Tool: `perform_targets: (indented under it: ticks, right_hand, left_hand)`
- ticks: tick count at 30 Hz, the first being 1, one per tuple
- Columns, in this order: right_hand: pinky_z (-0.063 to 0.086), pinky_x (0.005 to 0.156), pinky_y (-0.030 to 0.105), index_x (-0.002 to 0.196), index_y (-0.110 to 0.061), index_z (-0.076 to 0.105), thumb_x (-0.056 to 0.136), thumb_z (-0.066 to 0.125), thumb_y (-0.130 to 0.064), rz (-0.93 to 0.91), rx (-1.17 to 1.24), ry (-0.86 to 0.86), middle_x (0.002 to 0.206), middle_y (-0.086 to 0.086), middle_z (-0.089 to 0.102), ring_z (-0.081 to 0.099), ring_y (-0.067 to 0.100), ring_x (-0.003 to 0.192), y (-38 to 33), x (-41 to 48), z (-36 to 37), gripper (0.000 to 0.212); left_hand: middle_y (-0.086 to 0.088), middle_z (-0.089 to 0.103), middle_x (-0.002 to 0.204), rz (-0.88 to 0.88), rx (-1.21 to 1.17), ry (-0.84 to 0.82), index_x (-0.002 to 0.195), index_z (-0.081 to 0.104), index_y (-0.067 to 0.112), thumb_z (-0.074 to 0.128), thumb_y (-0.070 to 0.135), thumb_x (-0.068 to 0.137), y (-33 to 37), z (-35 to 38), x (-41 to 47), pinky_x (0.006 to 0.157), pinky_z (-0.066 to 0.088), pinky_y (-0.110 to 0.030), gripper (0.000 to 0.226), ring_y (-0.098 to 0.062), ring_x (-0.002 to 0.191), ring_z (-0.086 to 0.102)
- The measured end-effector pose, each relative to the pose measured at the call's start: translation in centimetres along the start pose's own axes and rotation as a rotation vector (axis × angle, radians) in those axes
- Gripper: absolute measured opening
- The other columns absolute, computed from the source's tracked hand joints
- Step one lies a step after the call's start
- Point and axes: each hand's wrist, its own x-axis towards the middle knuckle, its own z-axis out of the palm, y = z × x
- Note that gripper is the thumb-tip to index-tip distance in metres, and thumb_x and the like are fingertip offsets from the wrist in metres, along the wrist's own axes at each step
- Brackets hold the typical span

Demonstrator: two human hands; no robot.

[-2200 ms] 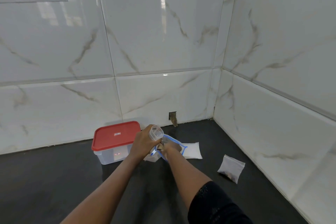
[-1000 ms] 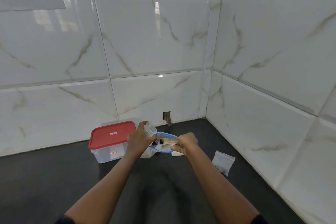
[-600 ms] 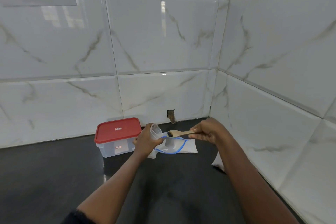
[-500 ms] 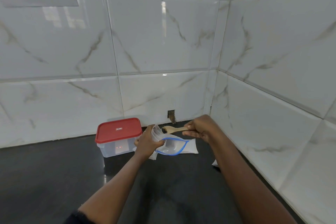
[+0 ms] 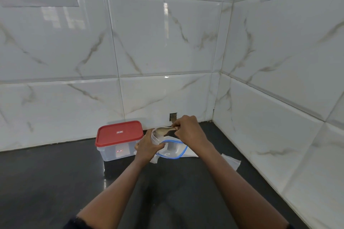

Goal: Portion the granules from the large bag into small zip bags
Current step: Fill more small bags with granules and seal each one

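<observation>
Sitting left of centre in the frame, a clear plastic box (image 5: pixel 114 151) with a red lid (image 5: pixel 119 133) is resting on the dark tabletop (image 5: pixel 55 182), close against the white marble-tiled wall (image 5: pixel 158 42). Just right of the box, the left hand (image 5: pixel 149 148) is curling its fingers round a small clear bag (image 5: pixel 155 136), holding it upright above the tabletop with its mouth rounded open. A wooden spoon (image 5: pixel 164 130) is lying nearly level across that mouth, its bowl sitting right at the opening; whether granules are lying in the bowl is too small to tell. Below and right of the small clear bag, the large bag (image 5: pixel 173 149) with the blue zip rim is lying on the tabletop with its mouth gaping toward the camera, resting on flat white sheets (image 5: pixel 189 154). Above it, the right hand (image 5: pixel 186 128) is pinching the spoon's handle between thumb and fingertips, knuckles turned up. Behind this hand, a small dark notch (image 5: pixel 173 117) is showing at the foot of the wall. Further right, a second small bag (image 5: pixel 232 161) is lying flat on the tabletop, partly hidden behind the right forearm, near the side wall.
</observation>
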Motion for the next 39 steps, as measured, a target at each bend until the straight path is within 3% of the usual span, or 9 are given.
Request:
perform_targets:
  ticks: [5, 9, 17, 22, 25, 27, 31, 34, 39]
  right_hand:
    - [0.052, 0.076, 0.026, 0.098, -0.001, 0.074, 0.082, 0.054, 0.004, 0.140, 0.076, 0.097, 0.093, 0.017, 0.073, 0.068, 0.025, 0.086, 1.4, -0.3, -2.6, 0.026]
    - [0.045, 0.059, 0.017, 0.101, -0.004, 0.073, 0.080, 0.062, -0.003, 0.151, -0.072, -0.104, 0.101, 0.011, 0.072, 0.066, 0.019, 0.085, 2.8, -0.3, -1.1, 0.024]
    - [0.044, 0.092, 0.035, 0.120, 0.003, 0.058, 0.094, 0.043, -0.001, 0.107, -0.091, -0.290, 0.122, 0.023, 0.057, 0.055, 0.034, 0.115, 0.8, 0.1, 8.4, 0.030]
    - [0.041, 0.065, 0.002, 0.124, 0.002, 0.055, 0.098, 0.042, -0.010, 0.137, -0.034, -0.344, 0.127, 0.018, 0.056, 0.058, 0.016, 0.113, 0.7, 1.7, 10.2, 0.032]
    - [0.043, 0.058, 0.006, 0.091, -0.001, 0.062, 0.097, 0.037, -0.008, 0.151, -0.038, -0.260, 0.111, 0.017, 0.063, 0.054, -0.003, 0.072, 0.6, 2.7, 9.7, 0.027]
    - [0.042, 0.064, 0.014, 0.067, -0.011, 0.050, 0.096, 0.040, -0.004, 0.290, 0.231, -0.187, 0.083, 0.011, 0.060, 0.052, 0.011, 0.082, 0.6, 3.5, 10.1, 0.031]
    - [0.033, 0.050, 0.009, 0.058, -0.021, 0.028, 0.097, 0.038, -0.004, 0.293, 0.257, -0.165, 0.062, -0.006, 0.029, 0.033, 0.004, 0.057, 0.5, 3.2, 9.6, 0.043]
    - [0.028, 0.045, 0.009, 0.057, -0.020, 0.028, 0.095, 0.035, 0.001, 0.215, 0.192, -0.152, 0.062, -0.009, 0.030, 0.035, 0.005, 0.056, 0.6, 3.0, 9.7, 0.044]
    - [0.038, 0.047, 0.000, 0.114, 0.001, 0.060, 0.099, 0.035, -0.010, 0.217, 0.119, -0.044, 0.091, 0.004, 0.060, 0.053, -0.003, 0.058, 2.0, 2.4, 11.2, 0.032]
  left_hand:
    - [-0.001, 0.061, 0.116, 0.014, -0.010, 0.045, 0.120, 0.050, 0.019, 0.072, 0.035, 0.077, 0.0, -0.4, 0.0, 0.096, 0.043, -0.047, 0.051, -0.019, 0.106, 0.055]
    - [-0.003, 0.062, 0.115, 0.034, 0.003, 0.079, 0.119, 0.054, 0.015, 0.070, 0.034, 0.080, 0.0, -1.0, 0.0, 0.090, 0.046, -0.040, 0.046, -0.020, 0.103, 0.056]
    - [0.002, 0.066, 0.091, 0.114, -0.050, 0.153, 0.105, 0.064, 0.013, 0.073, 0.025, 0.079, -0.3, -2.2, -1.6, 0.072, 0.037, -0.022, 0.029, -0.013, 0.083, 0.056]
    - [0.005, 0.063, 0.085, 0.122, -0.012, 0.173, 0.106, 0.063, 0.011, 0.072, 0.022, 0.080, -0.9, -2.9, -2.2, 0.076, 0.037, -0.025, 0.030, -0.017, 0.084, 0.058]
    - [-0.003, 0.068, 0.090, 0.142, -0.015, 0.190, 0.107, 0.064, 0.009, 0.072, 0.020, 0.080, -0.4, -3.1, -2.3, 0.076, 0.036, -0.025, 0.031, -0.018, 0.083, 0.059]
    - [-0.004, 0.069, 0.090, 0.154, -0.038, 0.217, 0.107, 0.065, 0.008, 0.074, 0.020, 0.078, -0.1, -3.5, -2.3, 0.074, 0.038, -0.025, 0.032, -0.015, 0.079, 0.057]
    - [-0.005, 0.072, 0.084, 0.150, 0.007, 0.213, 0.105, 0.066, 0.009, 0.061, 0.048, 0.072, -0.4, -3.8, -2.0, 0.073, 0.048, -0.035, 0.051, -0.021, 0.076, 0.065]
    - [-0.004, 0.071, 0.082, 0.155, 0.050, 0.221, 0.105, 0.065, 0.010, 0.058, 0.055, 0.072, -0.2, -3.8, -1.6, 0.075, 0.048, -0.037, 0.056, -0.022, 0.075, 0.065]
    - [-0.006, 0.071, 0.082, 0.196, 0.084, 0.222, 0.100, 0.067, 0.006, 0.056, 0.049, 0.070, 0.5, -3.6, -1.1, 0.076, 0.046, -0.037, 0.054, -0.024, 0.076, 0.065]
